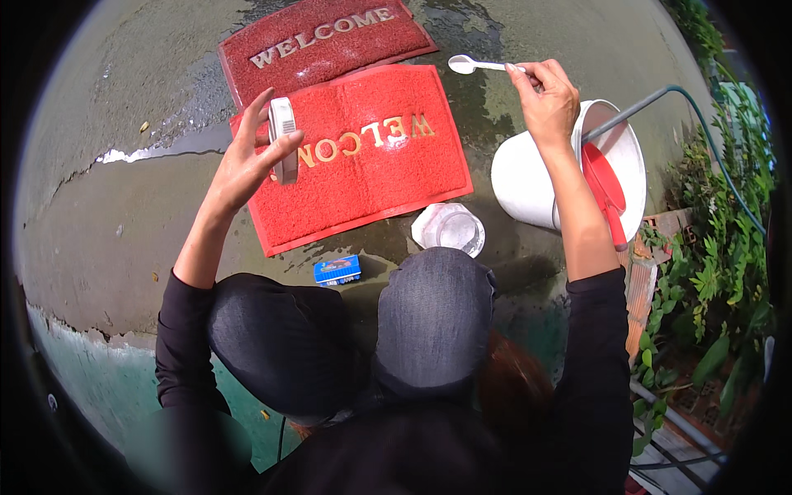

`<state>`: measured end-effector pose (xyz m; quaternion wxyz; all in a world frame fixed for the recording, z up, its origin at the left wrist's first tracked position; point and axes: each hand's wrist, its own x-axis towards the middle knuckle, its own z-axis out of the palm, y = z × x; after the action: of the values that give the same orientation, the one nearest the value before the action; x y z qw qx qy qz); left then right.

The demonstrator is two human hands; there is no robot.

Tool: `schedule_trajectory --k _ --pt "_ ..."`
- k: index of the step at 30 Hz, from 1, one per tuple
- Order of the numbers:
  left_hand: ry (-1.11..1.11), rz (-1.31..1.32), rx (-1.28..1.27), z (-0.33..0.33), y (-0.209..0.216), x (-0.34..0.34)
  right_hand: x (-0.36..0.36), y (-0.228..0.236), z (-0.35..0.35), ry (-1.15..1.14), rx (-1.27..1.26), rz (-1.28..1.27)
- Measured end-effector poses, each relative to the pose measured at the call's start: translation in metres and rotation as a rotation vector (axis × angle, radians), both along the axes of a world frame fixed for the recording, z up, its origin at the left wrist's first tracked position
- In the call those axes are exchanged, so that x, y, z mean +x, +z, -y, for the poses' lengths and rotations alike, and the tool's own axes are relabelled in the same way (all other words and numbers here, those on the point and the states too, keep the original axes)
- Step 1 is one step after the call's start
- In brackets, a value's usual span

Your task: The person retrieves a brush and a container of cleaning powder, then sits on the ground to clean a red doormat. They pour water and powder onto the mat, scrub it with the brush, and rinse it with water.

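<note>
My left hand [247, 161] grips a round, flat, white-and-grey thing like a jar lid [283, 136], seen almost edge-on between thumb and fingers. It is raised over the left part of a wet, bright red doormat [363, 181]. Pinched by its handle end in my right hand [549, 99] is a white plastic spoon [464, 64], its bowl pointing left above the wet ground. Whether the bowl holds anything is hard to make out. Near my knees stands an open, whitish tub [450, 228] with angled sides, pale inside.
A darker red doormat [322, 45] lies behind the bright one. At right a white bucket [528, 177] holds a red dipper [604, 181], with a green hose [701, 124] curving over it. A small blue box [337, 270] sits before my knees. Plants [709, 264] line the right edge.
</note>
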<state>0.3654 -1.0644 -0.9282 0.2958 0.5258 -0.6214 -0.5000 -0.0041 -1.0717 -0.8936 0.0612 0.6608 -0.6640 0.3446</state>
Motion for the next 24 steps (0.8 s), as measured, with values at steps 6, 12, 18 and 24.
schedule_trajectory --k 6,12,18,24 --pt "-0.618 0.32 -0.215 0.017 -0.016 -0.108 -0.003 -0.017 -0.195 -0.119 0.346 0.001" --pt "-0.8 0.623 -0.386 -0.032 -0.026 -0.236 0.012 -0.135 -0.23 -0.059 0.44 -0.216" --pt "-0.632 0.502 -0.248 -0.08 -0.08 -0.218 0.017 -0.162 -0.225 -0.109 0.597 -0.086" --pt "-0.999 0.554 -0.531 -0.135 -0.115 -0.22 0.006 -0.116 -0.239 -0.357 0.462 0.363"
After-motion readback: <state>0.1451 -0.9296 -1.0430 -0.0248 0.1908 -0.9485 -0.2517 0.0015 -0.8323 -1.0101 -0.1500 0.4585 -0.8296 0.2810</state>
